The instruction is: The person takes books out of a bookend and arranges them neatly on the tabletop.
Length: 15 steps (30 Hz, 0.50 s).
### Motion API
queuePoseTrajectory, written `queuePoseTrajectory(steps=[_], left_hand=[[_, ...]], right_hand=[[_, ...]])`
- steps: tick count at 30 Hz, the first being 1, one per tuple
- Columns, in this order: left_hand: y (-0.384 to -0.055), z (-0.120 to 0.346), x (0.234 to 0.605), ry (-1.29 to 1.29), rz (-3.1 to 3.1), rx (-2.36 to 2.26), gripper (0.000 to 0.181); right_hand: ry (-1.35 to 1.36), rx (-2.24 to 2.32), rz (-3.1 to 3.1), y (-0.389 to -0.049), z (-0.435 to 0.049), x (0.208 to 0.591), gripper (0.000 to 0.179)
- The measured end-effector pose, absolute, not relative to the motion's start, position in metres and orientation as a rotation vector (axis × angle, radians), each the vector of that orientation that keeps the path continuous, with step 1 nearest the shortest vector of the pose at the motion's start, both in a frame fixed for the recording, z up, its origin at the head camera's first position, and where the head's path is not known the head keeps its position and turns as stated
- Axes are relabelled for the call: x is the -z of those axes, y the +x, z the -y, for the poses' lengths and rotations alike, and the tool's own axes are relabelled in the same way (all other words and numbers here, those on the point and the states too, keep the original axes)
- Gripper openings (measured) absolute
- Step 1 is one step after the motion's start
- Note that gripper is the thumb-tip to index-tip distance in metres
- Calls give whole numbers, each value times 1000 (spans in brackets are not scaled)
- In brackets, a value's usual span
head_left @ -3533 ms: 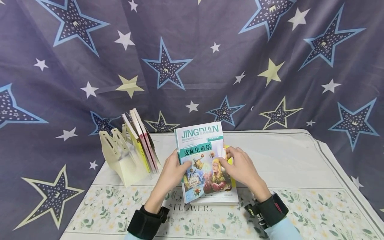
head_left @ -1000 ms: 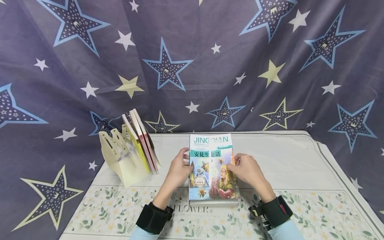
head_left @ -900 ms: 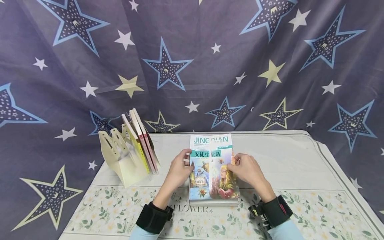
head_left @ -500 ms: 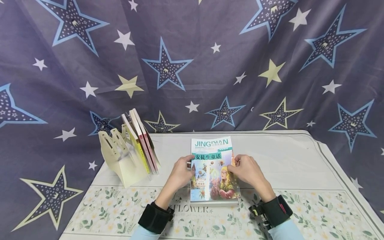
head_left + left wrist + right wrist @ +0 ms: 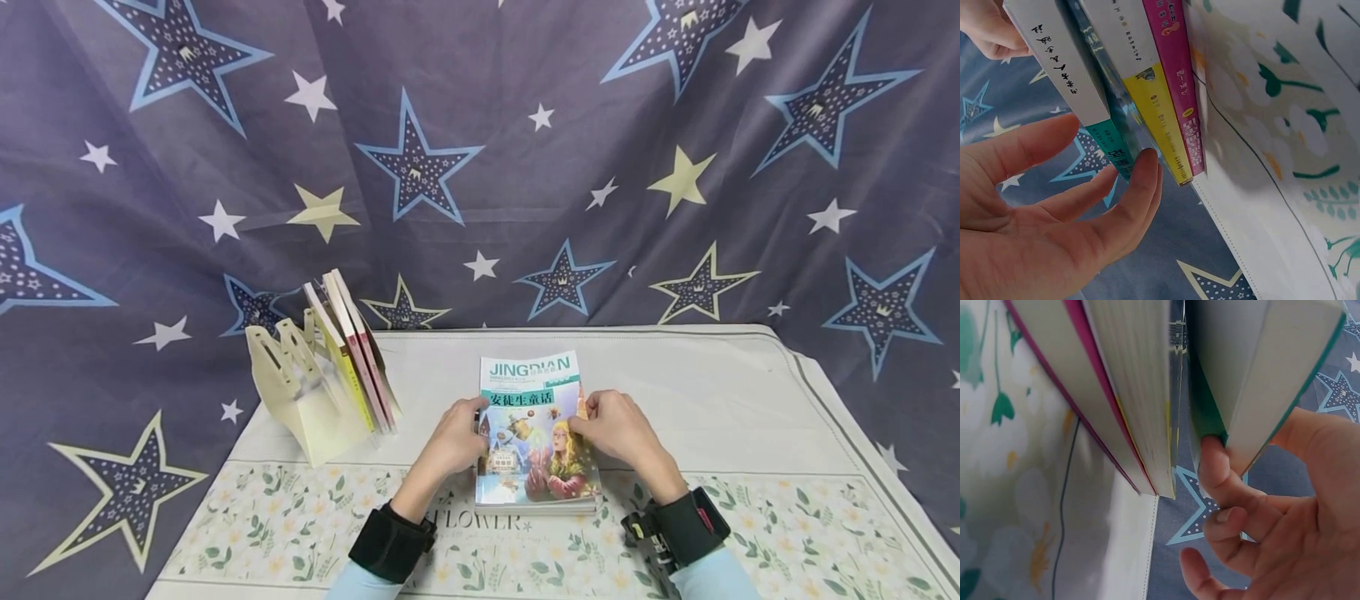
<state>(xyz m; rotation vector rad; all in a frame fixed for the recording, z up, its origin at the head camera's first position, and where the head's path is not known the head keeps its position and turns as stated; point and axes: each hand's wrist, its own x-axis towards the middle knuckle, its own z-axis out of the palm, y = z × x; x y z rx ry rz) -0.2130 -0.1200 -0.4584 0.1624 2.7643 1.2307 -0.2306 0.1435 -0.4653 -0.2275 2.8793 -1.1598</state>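
A picture-covered book [image 5: 536,450] with a teal title band lies on top of a small stack in the head view. My right hand [image 5: 622,425] pinches its right edge; in the right wrist view the fingers [image 5: 1216,462] reach under the teal-edged book. My left hand [image 5: 453,437] is at the spine side, loosely bent, its fingertips at the edge. In the left wrist view the fingers [image 5: 1141,169] spread beside the teal spine [image 5: 1110,144]. Beneath lie a yellow-spined book [image 5: 1163,125] and a magenta-spined book [image 5: 1179,87], with a gap under the top book.
A cream book rack [image 5: 322,417] stands to the left, with several upright books [image 5: 356,350] leaning in its right part. The white table cover [image 5: 697,400] has a floral front band. A dark star-printed curtain [image 5: 480,75] hangs behind.
The top book was tilted and raised at first; it has come right and down onto the stack, its far edge lowering. My left hand has slid slightly nearer; my right hand has barely moved lately.
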Motion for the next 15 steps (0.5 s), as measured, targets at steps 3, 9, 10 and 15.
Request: queuePoseTrajectory(steps=[3,9,10,15], left_hand=[[-213,120,462,167,-2753,-1222,68],[-214,121,464,198,-2760,-1196,64],[-215,121,464,205,-2765,-1195,63],[-214,121,463,201,-2769,-1180,65]], right_hand=[[-228,1134,-2870,-230,-143,468,34],[-239,1104,-2880,-231,-144,469,37],[-241,1099,-2884,-231,-144,469,37],[-259,1050,-2897,-231,-144,468,33]])
